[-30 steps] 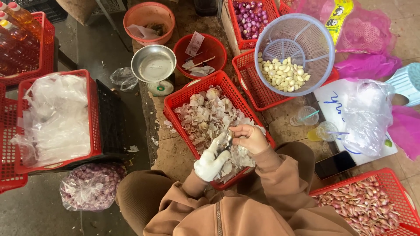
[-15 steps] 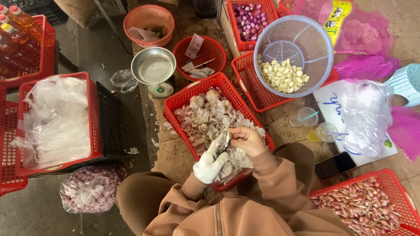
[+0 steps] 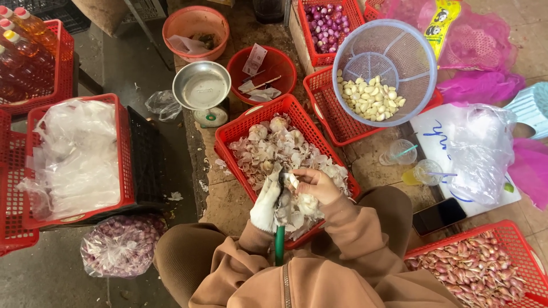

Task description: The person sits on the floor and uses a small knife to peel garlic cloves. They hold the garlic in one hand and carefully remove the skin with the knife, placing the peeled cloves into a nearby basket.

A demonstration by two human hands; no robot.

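The left hand (image 3: 266,201) wears a white glove and is closed around a knife with a green handle (image 3: 279,244); the handle sticks out below the fist, toward the person's brown jacket. The right hand (image 3: 315,183) is bare and its fingers pinch a small white garlic clove (image 3: 292,180), touching the top of the knife. Both hands meet over the near end of a red basket (image 3: 240,130) full of papery garlic skins (image 3: 274,149), with a few whole garlic heads at its far end. Past the hands, up and to the right, a pale blue round basket (image 3: 399,40) holds peeled cloves (image 3: 370,100) and sits on another red basket. Straight beyond the hands is a red bowl (image 3: 279,63) with bits of paper in it, and left of that a small scale with a shiny metal pan (image 3: 201,85). Far to the left of the hands, a red crate holds clear plastic bags (image 3: 77,157), and a bag of small purple onions (image 3: 121,245) lies on the ground near the person's knee. To the right of the hands are two plastic cups (image 3: 414,162), a dark phone (image 3: 438,215) and a red basket of shallots (image 3: 485,268). The floor is rough grey and brown concrete (image 3: 57,279), dirty, with scraps of skin on it.
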